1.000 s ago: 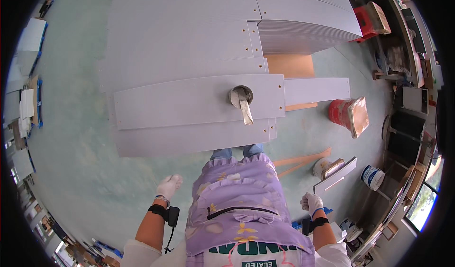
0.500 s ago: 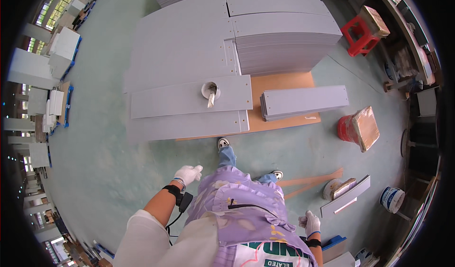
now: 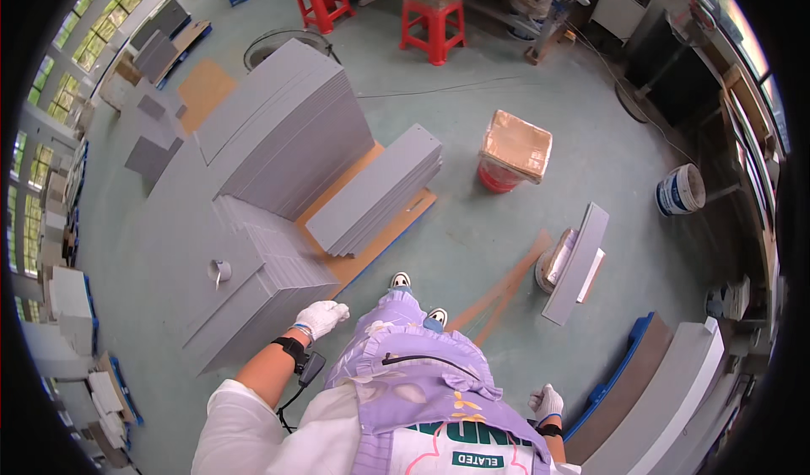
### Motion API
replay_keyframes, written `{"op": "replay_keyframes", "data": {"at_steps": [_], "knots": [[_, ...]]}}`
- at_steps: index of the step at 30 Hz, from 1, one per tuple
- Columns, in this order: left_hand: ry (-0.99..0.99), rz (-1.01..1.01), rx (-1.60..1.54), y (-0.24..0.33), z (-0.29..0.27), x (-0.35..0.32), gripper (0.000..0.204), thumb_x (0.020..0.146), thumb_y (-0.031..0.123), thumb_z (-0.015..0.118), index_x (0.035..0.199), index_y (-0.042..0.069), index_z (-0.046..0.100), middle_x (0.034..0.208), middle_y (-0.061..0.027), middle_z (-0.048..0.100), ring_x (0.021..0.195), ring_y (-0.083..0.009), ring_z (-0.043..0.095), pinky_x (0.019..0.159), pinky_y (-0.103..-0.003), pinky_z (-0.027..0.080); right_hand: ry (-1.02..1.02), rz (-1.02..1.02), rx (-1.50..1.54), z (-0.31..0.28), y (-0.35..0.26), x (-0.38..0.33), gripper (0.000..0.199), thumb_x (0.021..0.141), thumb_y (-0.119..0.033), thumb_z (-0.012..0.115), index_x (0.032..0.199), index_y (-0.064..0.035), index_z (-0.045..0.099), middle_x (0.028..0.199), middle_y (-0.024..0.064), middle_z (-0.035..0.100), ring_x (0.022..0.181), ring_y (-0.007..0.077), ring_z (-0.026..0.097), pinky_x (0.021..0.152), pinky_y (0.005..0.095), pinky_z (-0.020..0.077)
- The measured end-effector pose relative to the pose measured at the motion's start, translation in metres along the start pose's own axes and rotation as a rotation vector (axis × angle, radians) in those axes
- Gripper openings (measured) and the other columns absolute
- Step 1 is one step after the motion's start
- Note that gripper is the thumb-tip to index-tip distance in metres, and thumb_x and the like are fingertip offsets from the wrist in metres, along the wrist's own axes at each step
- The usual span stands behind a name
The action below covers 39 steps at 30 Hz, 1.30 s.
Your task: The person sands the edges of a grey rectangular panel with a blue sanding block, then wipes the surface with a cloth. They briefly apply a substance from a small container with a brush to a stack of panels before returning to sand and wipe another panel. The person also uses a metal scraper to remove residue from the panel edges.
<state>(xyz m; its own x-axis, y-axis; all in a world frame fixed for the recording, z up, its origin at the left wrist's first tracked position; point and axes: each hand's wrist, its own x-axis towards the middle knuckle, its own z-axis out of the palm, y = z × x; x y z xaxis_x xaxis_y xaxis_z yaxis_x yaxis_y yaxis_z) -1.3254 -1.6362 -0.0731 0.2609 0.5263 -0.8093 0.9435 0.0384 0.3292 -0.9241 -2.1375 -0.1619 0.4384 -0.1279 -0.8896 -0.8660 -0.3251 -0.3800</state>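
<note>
My left hand (image 3: 322, 318), in a white glove, hangs in front of my body with its fingers curled in; nothing shows in it. It is nearest the corner of a stack of grey panels (image 3: 287, 294), apart from it. A small white pot (image 3: 219, 270) with a brush-like or rag-like thing in it stands on that stack. My right hand (image 3: 547, 402), also gloved, is low at my right side, fingers curled and nothing seen in it. Beyond it, a narrow grey board (image 3: 576, 264) lies across a round bucket (image 3: 548, 274).
Ahead sits a smaller stack of grey boards (image 3: 380, 192) on a brown sheet (image 3: 405, 222). A wrapped box (image 3: 516, 146) tops a red bucket (image 3: 494, 178). Red stools (image 3: 434, 32) stand far off, a white bucket (image 3: 680, 190) at right. Long boards (image 3: 666, 399) lie at lower right.
My view and body have turned to the right. The panel stacks now lie to the left, and the long boards at lower right have come into view. Both hands stay curled.
</note>
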Motion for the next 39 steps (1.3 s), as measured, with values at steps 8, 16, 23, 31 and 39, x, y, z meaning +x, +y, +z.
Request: {"op": "replay_keyframes", "data": {"at_steps": [8, 16, 23, 31, 39], "knots": [[-0.093, 0.019, 0.052, 0.089, -0.023, 0.097, 0.044, 0.086, 0.046, 0.047, 0.096, 0.012, 0.073, 0.095, -0.0064, 0.072, 0.088, -0.0229, 0.066, 0.082, -0.034, 0.049, -0.117, 0.149, -0.184, 0.048, -0.017, -0.008, 0.015, 0.091, -0.007, 0.048, 0.083, -0.0036, 0.061, 0.077, 0.0093, 0.062, 0.054, 0.0185, 0.056, 0.046, 0.0299, 0.0462], [-0.067, 0.028, -0.102, 0.228, -0.102, 0.194, 0.033, 0.087, 0.038, 0.054, 0.091, 0.010, 0.072, 0.085, -0.0028, 0.071, 0.078, -0.0149, 0.063, 0.074, -0.031, 0.049, -0.189, -0.059, 0.012, 0.112, -0.181, 0.017, 0.035, 0.073, 0.014, 0.040, 0.095, -0.0019, 0.063, 0.079, 0.0090, 0.063, 0.060, 0.0197, 0.060, 0.055, 0.0319, 0.0541], [-0.080, 0.001, -0.331, 0.311, -0.130, 0.254, 0.029, 0.090, 0.031, 0.056, 0.096, 0.006, 0.070, 0.088, -0.0031, 0.070, 0.074, -0.0117, 0.061, 0.070, -0.027, 0.050, -0.114, -0.087, -0.049, 0.148, -0.277, 0.019, 0.036, 0.074, 0.014, 0.040, 0.097, 0.0000, 0.063, 0.084, 0.0110, 0.065, 0.066, 0.0205, 0.063, 0.058, 0.0323, 0.0555], [-0.159, -0.215, -0.471, 0.364, -0.096, 0.304, 0.027, 0.091, 0.029, 0.053, 0.097, 0.006, 0.067, 0.085, -0.0053, 0.069, 0.060, -0.0120, 0.055, 0.056, -0.028, 0.046, -0.082, 0.079, -0.282, 0.120, -0.366, 0.091, 0.024, 0.089, 0.001, 0.044, 0.097, -0.0029, 0.066, 0.084, 0.0113, 0.068, 0.067, 0.0235, 0.065, 0.062, 0.0363, 0.0564], [-0.002, -0.159, -0.256, 0.583, -0.064, 0.371, 0.042, 0.095, 0.041, 0.049, 0.082, 0.007, 0.070, 0.077, -0.0046, 0.068, 0.064, -0.0162, 0.059, 0.059, -0.031, 0.048, -0.053, 0.101, -0.365, 0.035, -0.549, 0.262, 0.014, 0.088, -0.003, 0.055, 0.078, -0.0019, 0.064, 0.071, 0.0084, 0.062, 0.052, 0.0194, 0.057, 0.049, 0.0321, 0.0499]]}}
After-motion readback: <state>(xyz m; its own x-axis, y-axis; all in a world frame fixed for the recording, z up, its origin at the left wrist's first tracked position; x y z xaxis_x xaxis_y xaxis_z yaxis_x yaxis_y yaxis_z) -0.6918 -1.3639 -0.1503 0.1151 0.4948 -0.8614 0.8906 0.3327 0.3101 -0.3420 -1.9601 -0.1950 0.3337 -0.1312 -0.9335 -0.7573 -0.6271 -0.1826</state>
